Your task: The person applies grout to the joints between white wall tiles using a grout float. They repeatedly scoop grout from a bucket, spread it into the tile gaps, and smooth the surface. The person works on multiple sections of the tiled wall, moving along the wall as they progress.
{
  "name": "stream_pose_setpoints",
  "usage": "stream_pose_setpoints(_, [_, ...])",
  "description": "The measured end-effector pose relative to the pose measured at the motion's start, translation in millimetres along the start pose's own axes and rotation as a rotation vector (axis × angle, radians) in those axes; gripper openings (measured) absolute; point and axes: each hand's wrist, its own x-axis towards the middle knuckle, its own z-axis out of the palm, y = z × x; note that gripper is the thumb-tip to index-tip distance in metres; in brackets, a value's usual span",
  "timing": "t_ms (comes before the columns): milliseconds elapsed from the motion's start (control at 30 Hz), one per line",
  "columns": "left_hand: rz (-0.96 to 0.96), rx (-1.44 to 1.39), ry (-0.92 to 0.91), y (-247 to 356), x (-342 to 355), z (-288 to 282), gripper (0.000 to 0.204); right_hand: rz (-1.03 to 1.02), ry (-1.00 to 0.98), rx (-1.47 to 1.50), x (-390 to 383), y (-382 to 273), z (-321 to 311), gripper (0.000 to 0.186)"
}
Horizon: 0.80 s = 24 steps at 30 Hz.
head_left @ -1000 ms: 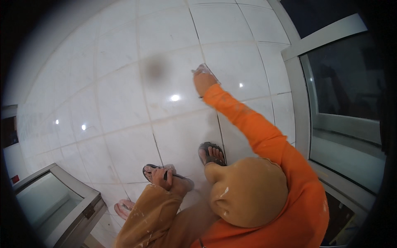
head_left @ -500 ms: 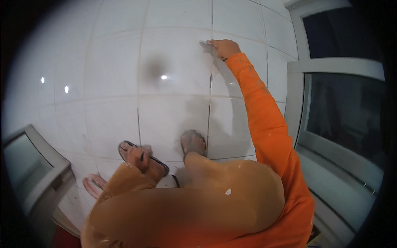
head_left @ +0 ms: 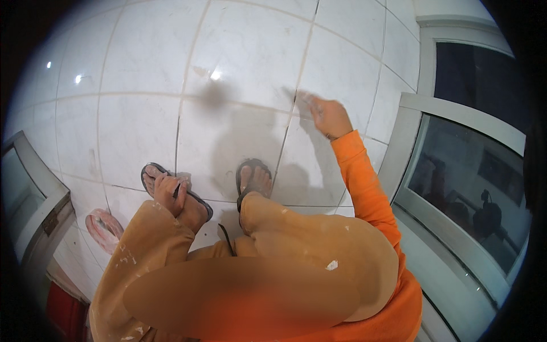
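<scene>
My right hand [head_left: 331, 117], in an orange sleeve, reaches to the white tiled floor [head_left: 239, 74]. Its pale-smeared fingers are closed on a thin, flat grey piece [head_left: 289, 92], blurred, whose tip is by a joint between tiles. Down by my left foot, my left hand [head_left: 169, 192] hangs with bent fingers beside the black flip-flop [head_left: 204, 208]. Something dark shows at those fingers, but I cannot make out whether it is held or is the sandal strap. The left arm is mostly hidden behind my tan trouser leg [head_left: 142, 245].
A pinkish shallow bowl [head_left: 104, 230] stands on the floor to the left, near a grey-framed glass panel [head_left: 43, 208]. A pale door frame [head_left: 411, 122] with dark glass runs along the right. Something red [head_left: 64, 310] is at the lower left.
My right hand has drawn back toward me and a little to the right, blurring the flat piece. The whole view has shifted. My left hand remains by the left foot.
</scene>
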Motion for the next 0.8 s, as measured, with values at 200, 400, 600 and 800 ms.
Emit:
stream_pose_setpoints(200, [-0.042, -0.026, -0.017, 4.0, 1.0, -4.5, 0.013, 0.291, 0.202, 0.046, 44.3, -28.7, 7.5, 0.059])
stream_pose_setpoints(400, [-0.035, -0.025, -0.072, 6.2, 3.4, -5.2, 0.015, -0.011, 0.516, -0.507, 74.0, -60.4, 132.9, 0.065])
stream_pose_setpoints(600, [-0.043, -0.011, -0.094, -2.4, -1.1, -7.8, 0.015, 0.032, 0.264, -0.307, 58.3, -106.9, 86.0, 0.057])
stream_pose_setpoints(800, [-0.004, -0.007, -0.112, 1.3, 6.5, -8.1, 0.015, 0.083, 0.183, -0.134, 76.3, -30.1, -21.6, 0.050])
